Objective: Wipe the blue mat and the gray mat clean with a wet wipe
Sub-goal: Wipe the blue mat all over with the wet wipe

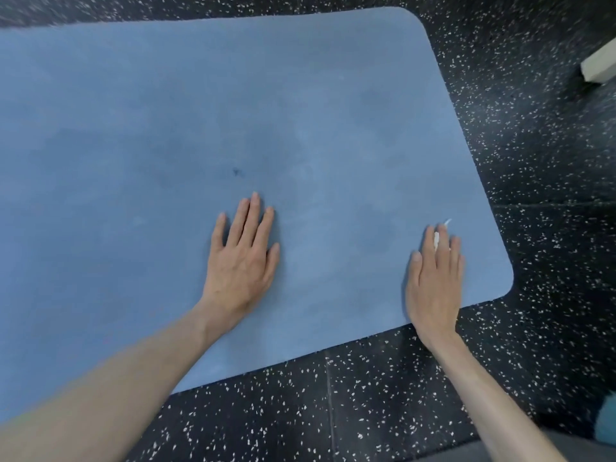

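The wet wipe [437, 238] lies almost wholly hidden under the straight fingers of the right hand [433, 281]; only 2 white slivers show, 1 between the fingers and 1 past the fingertips. The blue mat [300, 105] runs off the picture's left edge beyond the left hand [241, 261]. Far beyond the right hand, a pale block [598, 66] is cut by the right edge.

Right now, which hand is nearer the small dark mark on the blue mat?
Left. The left hand lies flat just below the small dark mark on the blue mat; the right hand, pressing a white wet wipe, is far to the mark's right.
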